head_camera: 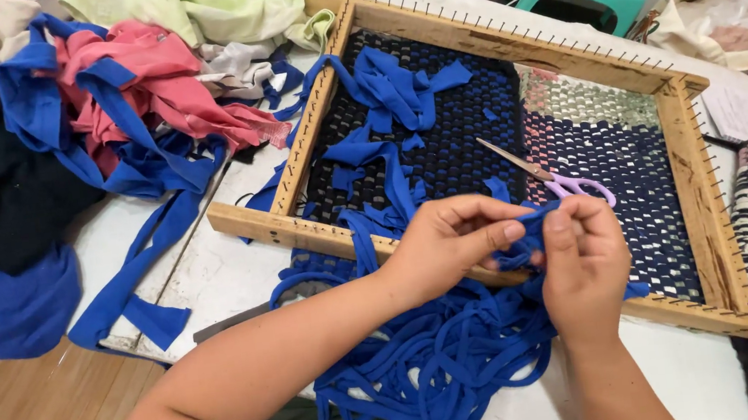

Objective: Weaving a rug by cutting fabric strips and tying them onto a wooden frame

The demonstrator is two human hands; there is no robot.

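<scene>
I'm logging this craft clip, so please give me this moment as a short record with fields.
left hand: pinching blue strip
right hand: pinching the same strip
loom: wooden frame with pins, woven fabric inside
scissors: lying on the weave, purple handles
strip pile: blue, at table edge below the hands
cloth heap: pink, blue and green, left of loom

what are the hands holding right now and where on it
Both the left hand and the right hand pinch one blue fabric strip between their fingertips, at its short stretch between the two hands.
</scene>
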